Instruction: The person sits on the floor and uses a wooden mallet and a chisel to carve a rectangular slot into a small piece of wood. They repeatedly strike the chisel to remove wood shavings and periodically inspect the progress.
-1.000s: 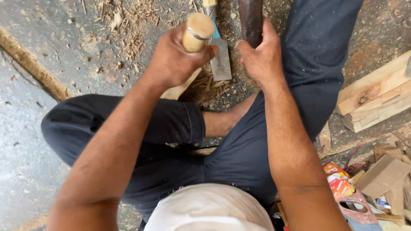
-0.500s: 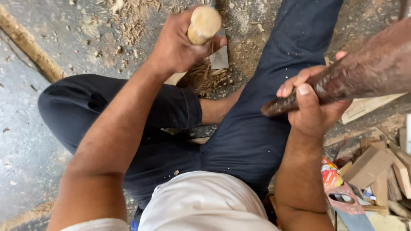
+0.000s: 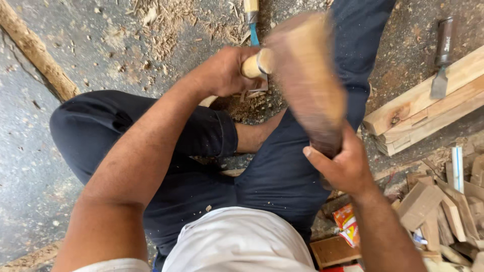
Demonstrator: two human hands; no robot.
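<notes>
Wooden mallet (image 3: 307, 80): 1, right hand (image 3: 343, 166) | chisel handle (image 3: 252, 65): 1, left hand (image 3: 222, 73)

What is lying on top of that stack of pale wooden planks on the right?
On the stack of pale wooden planks lies a dark-handled chisel, blade towards the person. What the planks rest on is hidden.

Single head camera looks steeply down, close, probably tilted slightly forward.

Sawdust-strewn concrete floor (image 3: 75, 30) carries stacked planks (image 3: 428, 106).
</notes>
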